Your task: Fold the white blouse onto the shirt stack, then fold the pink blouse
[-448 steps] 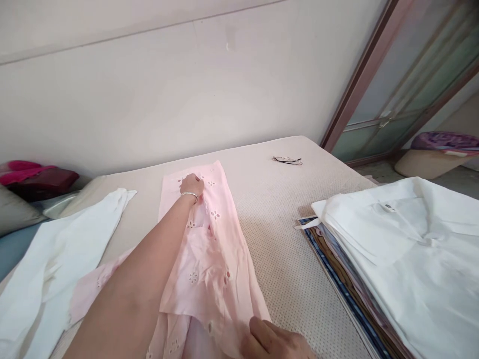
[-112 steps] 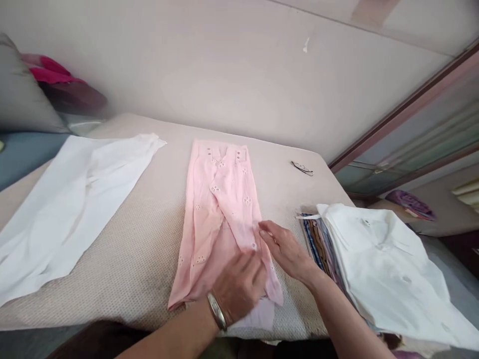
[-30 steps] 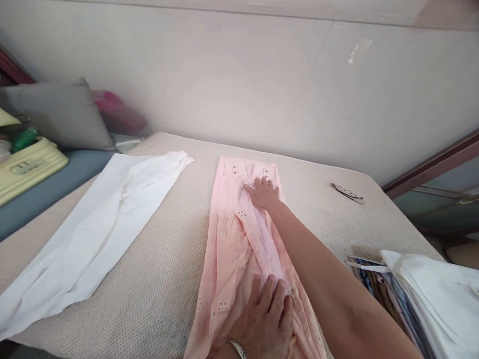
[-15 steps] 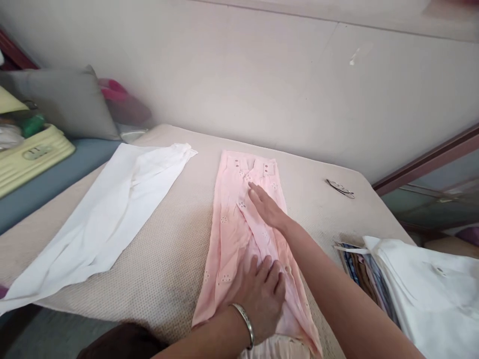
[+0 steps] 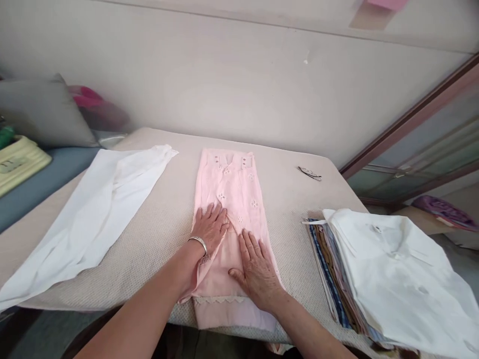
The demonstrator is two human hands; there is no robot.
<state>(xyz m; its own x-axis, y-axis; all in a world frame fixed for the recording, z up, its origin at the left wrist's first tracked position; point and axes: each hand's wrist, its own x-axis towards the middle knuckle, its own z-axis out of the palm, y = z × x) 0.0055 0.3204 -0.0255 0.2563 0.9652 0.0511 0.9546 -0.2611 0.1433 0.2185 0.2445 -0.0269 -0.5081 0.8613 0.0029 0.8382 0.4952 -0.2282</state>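
A pink garment (image 5: 234, 187) with cut-out flower embroidery lies lengthwise before me, folded into a long narrow strip. Small paired metal fasteners show near its far end. At the near end, a scalloped trim and a paler pink hem (image 5: 234, 313) reach the surface's front edge. My left hand (image 5: 210, 227), with a silver bangle at the wrist, lies flat on the garment's left side, fingers spread. On the right side my right hand (image 5: 256, 267) is flat too, thumb out, pressing the cloth. Between my hands the upper layer parts over a plain pink layer.
White cloth (image 5: 101, 199) lies spread on the left of the beige-covered bed (image 5: 157, 249). Eyeglasses (image 5: 310, 173) rest at the back right. A stack of folded clothes (image 5: 333, 279) with a white garment (image 5: 400, 264) on top sits at right. Behind stands a wall.
My right hand has come back toward me from the far part of the garment. My left hand has shifted to its left side. The garment lies flatter, and the view has swung right.
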